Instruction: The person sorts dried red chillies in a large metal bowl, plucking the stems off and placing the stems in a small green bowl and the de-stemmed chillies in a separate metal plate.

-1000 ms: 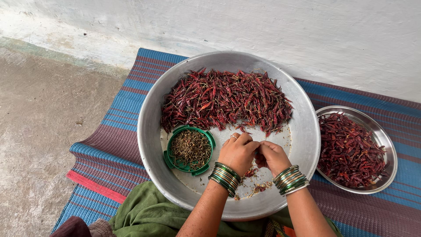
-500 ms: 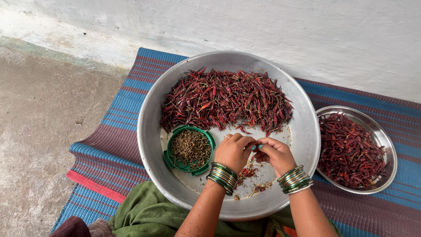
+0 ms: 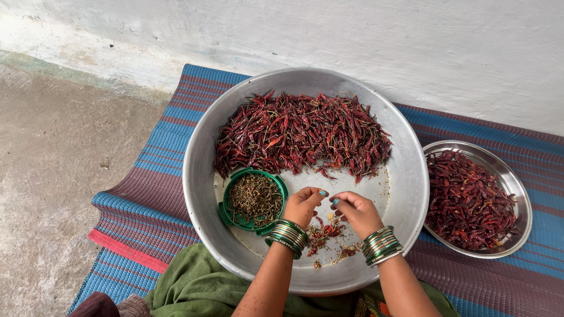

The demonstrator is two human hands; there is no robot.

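A dried red chilli (image 3: pixel 326 202), barely visible, is pinched between the fingertips of the left hand (image 3: pixel 302 205) and right hand (image 3: pixel 357 212) above the near rim of the large metal basin (image 3: pixel 405 176), just right of the green stem-filled bowl (image 3: pixel 254 199).

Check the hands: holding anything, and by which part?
Cannot be told for sure. Left hand and right hand meet fingertip to fingertip over the big metal basin; anything pinched between them is too small to make out.
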